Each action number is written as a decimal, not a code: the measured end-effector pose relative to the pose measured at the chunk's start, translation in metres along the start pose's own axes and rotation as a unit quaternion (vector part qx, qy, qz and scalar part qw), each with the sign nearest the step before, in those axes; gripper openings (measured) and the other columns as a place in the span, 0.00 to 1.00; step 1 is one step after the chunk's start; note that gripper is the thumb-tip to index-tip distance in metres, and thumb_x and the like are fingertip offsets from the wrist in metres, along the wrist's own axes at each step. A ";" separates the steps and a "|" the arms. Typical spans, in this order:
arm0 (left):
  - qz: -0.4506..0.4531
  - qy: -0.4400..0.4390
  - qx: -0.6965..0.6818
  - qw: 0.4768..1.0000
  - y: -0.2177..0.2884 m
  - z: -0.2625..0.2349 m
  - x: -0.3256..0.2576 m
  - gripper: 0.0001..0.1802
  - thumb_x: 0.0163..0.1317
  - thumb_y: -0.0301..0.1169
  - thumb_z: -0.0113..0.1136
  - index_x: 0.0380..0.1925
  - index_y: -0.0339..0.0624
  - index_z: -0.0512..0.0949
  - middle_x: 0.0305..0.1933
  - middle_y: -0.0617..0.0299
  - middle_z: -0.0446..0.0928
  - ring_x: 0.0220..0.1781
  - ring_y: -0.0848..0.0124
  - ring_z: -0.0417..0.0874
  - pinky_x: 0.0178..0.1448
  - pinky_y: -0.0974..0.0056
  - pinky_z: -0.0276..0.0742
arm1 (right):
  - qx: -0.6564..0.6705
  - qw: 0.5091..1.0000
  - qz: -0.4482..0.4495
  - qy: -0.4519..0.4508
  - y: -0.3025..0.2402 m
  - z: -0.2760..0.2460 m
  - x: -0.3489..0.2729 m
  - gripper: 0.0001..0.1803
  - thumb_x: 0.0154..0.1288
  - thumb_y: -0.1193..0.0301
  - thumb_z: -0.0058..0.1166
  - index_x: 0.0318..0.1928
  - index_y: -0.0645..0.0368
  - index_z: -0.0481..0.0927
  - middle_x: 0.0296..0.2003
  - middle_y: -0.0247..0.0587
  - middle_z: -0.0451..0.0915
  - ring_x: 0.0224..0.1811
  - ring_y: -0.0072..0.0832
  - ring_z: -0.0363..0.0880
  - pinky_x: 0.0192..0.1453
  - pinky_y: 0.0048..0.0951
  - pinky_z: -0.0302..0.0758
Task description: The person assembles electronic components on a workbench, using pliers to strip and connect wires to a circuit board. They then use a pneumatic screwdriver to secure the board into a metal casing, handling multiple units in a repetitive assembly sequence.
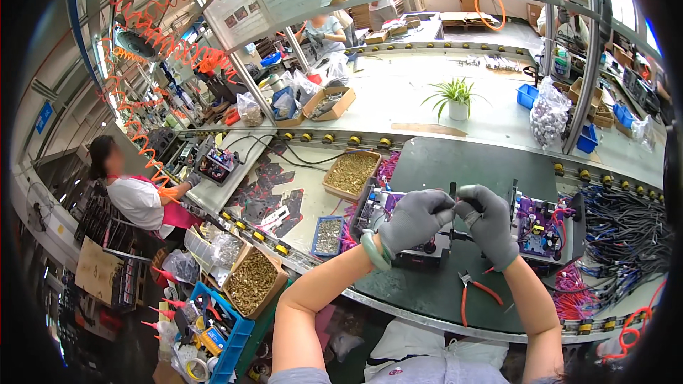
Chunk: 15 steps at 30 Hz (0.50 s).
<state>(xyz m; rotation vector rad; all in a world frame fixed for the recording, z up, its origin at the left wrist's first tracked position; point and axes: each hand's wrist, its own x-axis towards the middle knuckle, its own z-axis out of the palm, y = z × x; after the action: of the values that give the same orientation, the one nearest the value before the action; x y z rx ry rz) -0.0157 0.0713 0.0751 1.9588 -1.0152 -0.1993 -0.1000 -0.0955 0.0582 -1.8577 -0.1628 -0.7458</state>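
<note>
Both hands wear grey gloves and meet fingertip to fingertip above the dark green work mat (427, 163). My left hand (415, 222) has its fingers pinched together over an opened electronic unit (376, 208) with a purple circuit board. My right hand (491, 222) is closed too, its fingertips touching or almost touching the left ones. Whatever is between the fingers is too small or hidden to name. A second opened unit (544, 227) with a purple board and red wires lies just right of my right hand. Red-handled cutting pliers (466, 286) rest on the mat below the hands.
Left of the mat sit a carton of brass-coloured small parts (352, 171) and a blue tray of silver parts (328, 235). Bundled dark cables (619, 235) cover the right side. A potted plant (459, 108) stands beyond. At far left a co-worker (139, 195) handles another unit.
</note>
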 end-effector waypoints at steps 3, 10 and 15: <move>0.007 0.009 -0.049 0.999 -0.003 0.006 0.003 0.10 0.66 0.23 0.63 0.45 0.30 0.82 0.42 0.58 0.85 0.44 0.76 0.85 0.48 0.69 0.82 | -0.093 0.992 -0.072 0.040 0.006 0.010 -0.008 0.12 0.67 0.75 0.58 0.50 0.63 0.81 0.35 0.50 0.82 0.35 0.43 0.84 0.40 0.36 0.79; -0.007 -0.068 -0.096 0.993 -0.014 -0.014 0.004 0.09 0.65 0.28 0.64 0.41 0.32 0.85 0.33 0.62 0.84 0.36 0.80 0.81 0.40 0.71 0.79 | -0.097 0.991 -0.038 -0.079 0.009 -0.003 -0.005 0.16 0.66 0.73 0.59 0.54 0.59 0.81 0.43 0.50 0.82 0.42 0.49 0.83 0.45 0.39 0.79; 0.159 0.055 0.374 0.912 -0.040 0.002 0.017 0.04 0.57 0.31 0.66 0.27 0.43 0.84 0.30 0.60 0.82 0.35 0.64 0.83 0.44 0.59 0.76 | -0.098 0.987 0.123 -0.044 0.043 0.012 -0.019 0.27 0.67 0.70 0.62 0.64 0.63 0.71 0.56 0.53 0.77 0.56 0.41 0.81 0.58 0.36 0.77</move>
<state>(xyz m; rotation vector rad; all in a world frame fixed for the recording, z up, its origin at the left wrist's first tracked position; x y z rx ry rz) 0.0179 0.0683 0.0475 2.3816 -1.4536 0.5598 -0.0909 -0.0984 0.0104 -2.0533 0.0856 -0.5239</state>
